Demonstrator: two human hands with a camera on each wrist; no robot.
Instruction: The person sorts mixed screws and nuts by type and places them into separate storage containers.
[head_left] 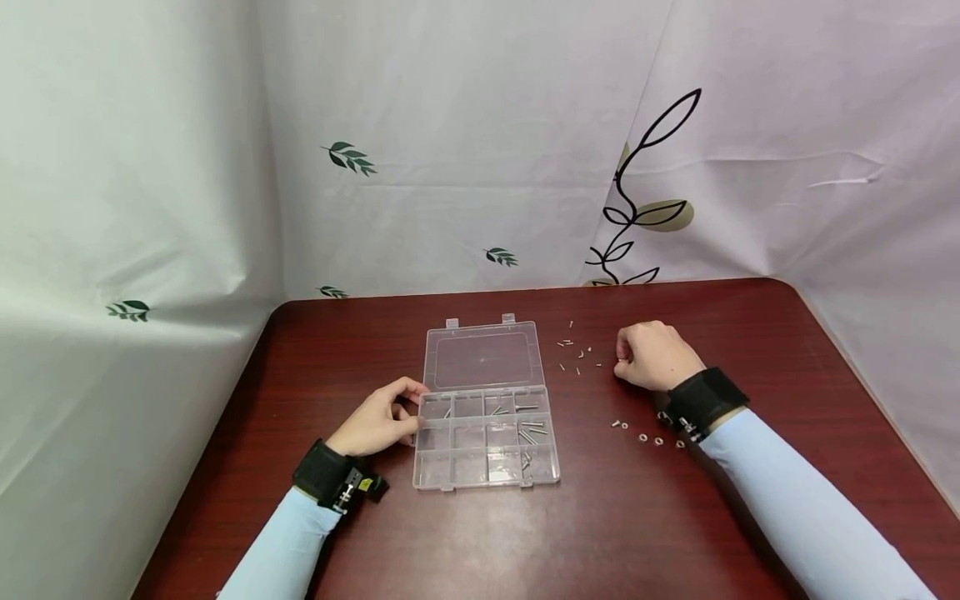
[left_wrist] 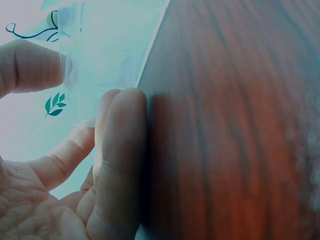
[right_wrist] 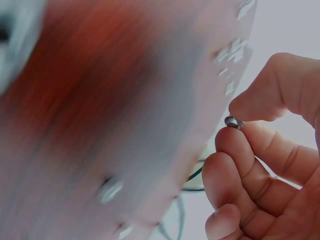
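Note:
A clear plastic compartment box [head_left: 452, 450] lies on the table with its lid [head_left: 482, 358] folded back. Silver screws [head_left: 528, 436] lie in some of its compartments, mostly on the right side. At the box's left edge, my left hand [head_left: 378, 421] holds the wall between thumb and fingers; the left wrist view shows the fingertips against the clear plastic [left_wrist: 107, 60]. Right of the box, low over the table, is my right hand [head_left: 660, 354]. Between its thumb and fingertip it pinches a small metal screw [right_wrist: 232, 122], partly covered by the fingers.
Several tiny screws [head_left: 580, 356] are scattered between the box and my right hand. Nearer the front right, several nuts [head_left: 658, 442] lie in a loose row, partly beside my right wrist. A patterned white cloth [head_left: 465, 167] hangs behind the dark red table [head_left: 480, 550].

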